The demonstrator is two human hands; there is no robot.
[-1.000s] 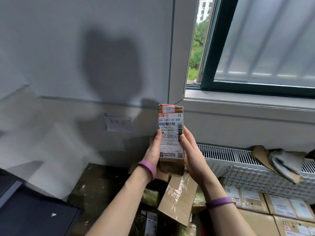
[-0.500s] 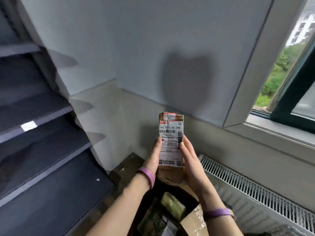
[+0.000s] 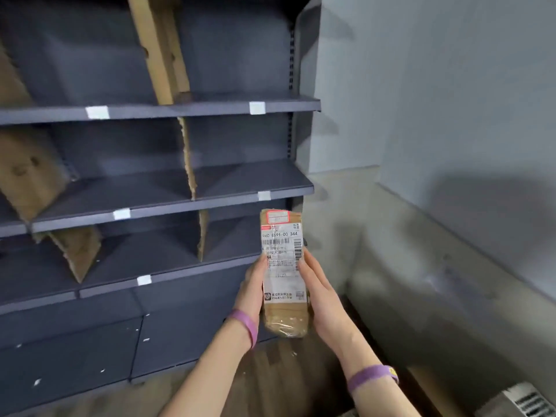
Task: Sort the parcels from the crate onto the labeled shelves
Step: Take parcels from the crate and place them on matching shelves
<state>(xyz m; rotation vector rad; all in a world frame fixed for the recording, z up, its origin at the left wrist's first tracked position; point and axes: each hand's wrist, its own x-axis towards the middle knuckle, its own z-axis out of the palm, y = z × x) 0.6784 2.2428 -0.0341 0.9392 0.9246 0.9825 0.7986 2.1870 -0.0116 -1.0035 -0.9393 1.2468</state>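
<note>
Shelves (image 3: pixel 210 107) newly ahead; parcel (image 3: pixel 282 266) upright, left hand (image 3: pixel 251 291) and right hand (image 3: pixel 322 299) grip pinching its sides

Your parcel (image 3: pixel 282 236): centre, between your left hand (image 3: pixel 251 291) and right hand (image 3: pixel 322 299). Shelves (image 3: pixel 168 207): ten o'clock, behind it. Wall (image 3: pixel 451 100): two o'clock.

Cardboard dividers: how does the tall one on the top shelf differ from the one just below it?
The top divider leans left and shows a broad face; the lower divider stands nearly upright and shows mostly its edge. The top divider's front edge is straight, the lower divider's ragged. Both are brown cardboard.
</note>
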